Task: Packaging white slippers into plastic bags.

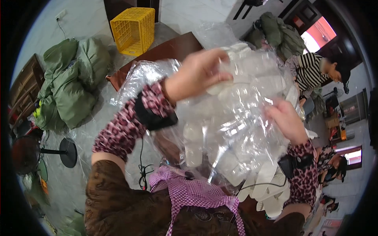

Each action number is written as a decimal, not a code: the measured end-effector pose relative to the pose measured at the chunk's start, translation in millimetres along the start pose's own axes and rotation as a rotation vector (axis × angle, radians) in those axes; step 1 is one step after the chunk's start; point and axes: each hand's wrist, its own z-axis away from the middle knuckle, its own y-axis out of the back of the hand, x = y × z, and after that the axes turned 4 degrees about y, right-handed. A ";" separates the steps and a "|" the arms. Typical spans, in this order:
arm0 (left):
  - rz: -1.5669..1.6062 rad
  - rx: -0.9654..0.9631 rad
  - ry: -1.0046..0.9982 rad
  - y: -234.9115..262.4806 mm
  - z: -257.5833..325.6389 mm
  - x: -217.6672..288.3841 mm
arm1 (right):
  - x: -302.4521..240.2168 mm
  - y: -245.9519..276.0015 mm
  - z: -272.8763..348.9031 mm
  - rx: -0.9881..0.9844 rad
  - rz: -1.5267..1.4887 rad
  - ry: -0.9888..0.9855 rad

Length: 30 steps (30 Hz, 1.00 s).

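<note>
A large clear plastic bag (252, 106) lies crinkled and shiny over the table in front of me. White, elongated, sole-shaped pieces (265, 177) are heaped below and beside it, and more pale pieces show through the film. My left hand (199, 74) hovers at the bag's upper left, slightly blurred, thumb and fingers apart around a gap. On the right side, my right hand (289, 122) is closed, its fingertips pinching the film. Leopard-print sleeves and black bands cover both my forearms.
The brown table (173, 47) extends behind the bag. Beyond it stands a yellow plastic crate (134, 31). Stuffed green sacks (75, 82) rest at the left, near a fan (27, 153). A person in a striped top (313, 70) is at the far right; a black cable (143, 173) hangs near me.
</note>
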 end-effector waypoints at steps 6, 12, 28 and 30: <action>-0.597 0.014 -0.312 122.6 -47.1 -36.0 | -24.2 -84.8 -105.7 -0.013 -0.669 0.163; -0.821 -0.132 -0.191 150.9 7.9 -15.8 | 48.9 -172.3 -218.7 0.053 -1.086 0.127; -0.962 -0.673 0.426 76.2 208.2 -178.3 | 135.9 -282.6 -256.5 -0.246 -0.689 -0.056; -0.890 -0.746 0.447 77.3 207.3 -183.1 | 114.7 -277.5 -252.9 -0.098 -0.900 -0.444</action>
